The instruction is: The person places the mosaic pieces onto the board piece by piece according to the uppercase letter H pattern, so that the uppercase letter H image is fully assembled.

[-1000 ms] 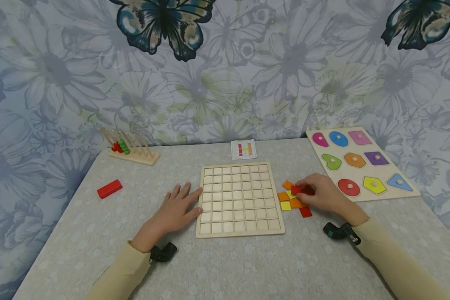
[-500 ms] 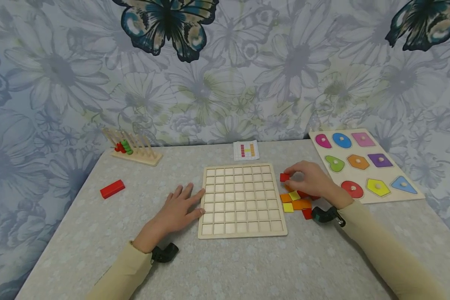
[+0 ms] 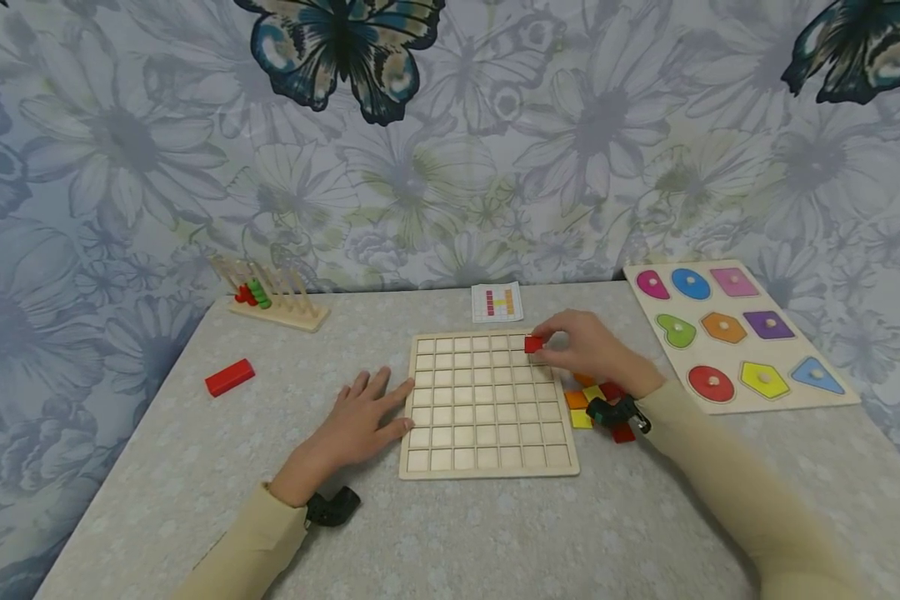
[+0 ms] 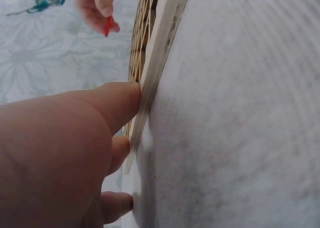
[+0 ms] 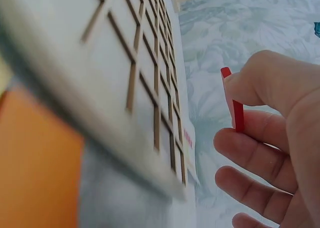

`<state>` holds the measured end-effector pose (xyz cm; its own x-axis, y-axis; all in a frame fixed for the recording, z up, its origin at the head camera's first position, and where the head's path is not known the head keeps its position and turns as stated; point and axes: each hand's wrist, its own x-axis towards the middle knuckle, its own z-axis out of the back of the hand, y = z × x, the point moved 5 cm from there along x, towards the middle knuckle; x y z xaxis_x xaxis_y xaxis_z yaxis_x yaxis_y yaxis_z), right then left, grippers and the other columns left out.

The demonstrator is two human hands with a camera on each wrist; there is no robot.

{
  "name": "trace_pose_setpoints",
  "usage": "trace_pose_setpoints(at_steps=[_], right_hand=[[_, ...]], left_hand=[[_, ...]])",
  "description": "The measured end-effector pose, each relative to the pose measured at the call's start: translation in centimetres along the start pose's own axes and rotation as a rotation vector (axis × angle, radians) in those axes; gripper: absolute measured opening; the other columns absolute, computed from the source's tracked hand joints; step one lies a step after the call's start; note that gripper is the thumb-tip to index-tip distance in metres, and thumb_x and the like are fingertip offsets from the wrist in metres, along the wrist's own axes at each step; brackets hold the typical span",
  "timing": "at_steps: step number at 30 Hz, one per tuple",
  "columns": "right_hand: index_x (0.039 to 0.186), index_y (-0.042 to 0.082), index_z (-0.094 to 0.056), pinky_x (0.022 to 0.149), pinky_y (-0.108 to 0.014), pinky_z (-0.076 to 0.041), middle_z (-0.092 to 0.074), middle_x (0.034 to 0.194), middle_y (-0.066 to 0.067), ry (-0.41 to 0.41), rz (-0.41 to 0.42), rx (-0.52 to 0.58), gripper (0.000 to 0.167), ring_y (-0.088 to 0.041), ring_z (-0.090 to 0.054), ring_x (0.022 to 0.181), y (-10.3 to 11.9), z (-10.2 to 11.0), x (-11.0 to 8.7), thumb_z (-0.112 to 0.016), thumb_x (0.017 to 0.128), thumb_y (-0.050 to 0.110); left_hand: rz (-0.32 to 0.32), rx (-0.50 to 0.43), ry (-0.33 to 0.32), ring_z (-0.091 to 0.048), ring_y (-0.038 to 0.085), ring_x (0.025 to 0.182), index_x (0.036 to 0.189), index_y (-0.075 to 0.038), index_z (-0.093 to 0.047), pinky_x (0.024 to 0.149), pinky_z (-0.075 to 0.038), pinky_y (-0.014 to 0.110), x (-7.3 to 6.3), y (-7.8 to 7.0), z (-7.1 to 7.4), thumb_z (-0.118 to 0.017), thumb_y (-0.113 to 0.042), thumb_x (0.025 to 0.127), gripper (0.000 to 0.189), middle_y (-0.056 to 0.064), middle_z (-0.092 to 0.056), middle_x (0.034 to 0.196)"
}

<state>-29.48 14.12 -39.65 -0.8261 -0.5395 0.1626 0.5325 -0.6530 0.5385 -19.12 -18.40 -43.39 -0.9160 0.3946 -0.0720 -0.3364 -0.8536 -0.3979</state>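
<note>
A wooden grid board (image 3: 487, 477) with square cells lies flat on the table. My right hand (image 3: 588, 348) pinches a red square tile (image 3: 533, 344) between thumb and fingers, over the board's far right corner. In the right wrist view the red tile (image 5: 237, 107) shows edge-on, raised off the board. My left hand (image 3: 356, 421) lies with fingers spread at the board's left edge; in the left wrist view its thumb touches the wooden rim (image 4: 159, 52). Right of the board sits a pile of orange, yellow and red tiles (image 3: 581, 418), partly hidden under the right wrist.
A pattern card (image 3: 497, 302) lies behind the board. At the right is a shape puzzle board (image 3: 735, 346) with knobbed pieces. A peg stand (image 3: 277, 310) with red and green pieces stands at the back left, and a red block (image 3: 229, 378) lies in front of it.
My right hand has lifted the red tile from the pile and carried it left and away from me, over the board's far right corner. The left hand has stayed at the board's edge.
</note>
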Motion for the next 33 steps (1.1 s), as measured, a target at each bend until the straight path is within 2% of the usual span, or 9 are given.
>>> trace_pose_setpoints(at_steps=[6, 14, 19, 28, 33], right_hand=[[0.112, 0.003, -0.077, 0.095, -0.05, -0.054, -0.077, 0.106, -0.01, 0.025, 0.033, 0.038, 0.03, -0.029, -0.068, 0.104, 1.3, -1.1, 1.7, -0.08, 0.088, 0.02], [0.112, 0.003, -0.078, 0.094, -0.047, -0.056, -0.079, 0.108, -0.011, 0.041, 0.105, 0.026, 0.03, -0.029, -0.071, 0.104, 2.5, -2.8, 3.4, -0.078, 0.088, 0.02], [0.111, 0.005, -0.078, 0.092, -0.045, -0.056, -0.079, 0.107, -0.008, 0.047, 0.092, 0.045, 0.028, -0.026, -0.072, 0.103, 2.9, -3.6, 4.2, -0.078, 0.088, 0.02], [0.116, 0.003, -0.077, 0.092, -0.041, -0.058, -0.077, 0.115, -0.012, 0.082, 0.064, 0.101, 0.032, -0.024, -0.073, 0.104, 3.7, -4.9, 5.0, -0.077, 0.089, 0.019], [0.119, 0.004, -0.075, 0.09, -0.039, -0.059, -0.078, 0.114, -0.011, 0.113, 0.045, 0.113, 0.033, -0.021, -0.076, 0.098, 3.8, -5.2, 5.2, -0.076, 0.09, 0.02]], left_hand=[[-0.005, 0.002, -0.007, -0.019, 0.062, 0.149, 0.158, -0.012, -0.041, 0.11, -0.021, 0.081, -0.1, 0.1, 0.0, -0.058, -0.037, 0.104, 0.061, 0.033, -0.026, 0.163], [0.007, 0.002, 0.008, -0.017, 0.06, 0.15, 0.159, -0.014, -0.039, 0.111, -0.019, 0.08, 0.0, 0.2, -0.3, -0.056, -0.04, 0.105, 0.062, 0.032, -0.024, 0.165], [0.018, 0.001, 0.018, -0.015, 0.061, 0.15, 0.159, -0.014, -0.039, 0.112, -0.018, 0.08, 0.2, 0.3, -0.4, -0.056, -0.04, 0.105, 0.063, 0.032, -0.023, 0.165], [0.017, 0.004, 0.03, -0.015, 0.062, 0.15, 0.159, -0.014, -0.038, 0.113, -0.018, 0.08, 0.1, 0.1, -0.2, -0.056, -0.038, 0.105, 0.063, 0.032, -0.021, 0.165], [0.021, 0.006, 0.029, -0.015, 0.062, 0.15, 0.159, -0.014, -0.038, 0.113, -0.018, 0.08, 0.1, 0.0, -0.2, -0.056, -0.039, 0.105, 0.062, 0.032, -0.022, 0.165]])
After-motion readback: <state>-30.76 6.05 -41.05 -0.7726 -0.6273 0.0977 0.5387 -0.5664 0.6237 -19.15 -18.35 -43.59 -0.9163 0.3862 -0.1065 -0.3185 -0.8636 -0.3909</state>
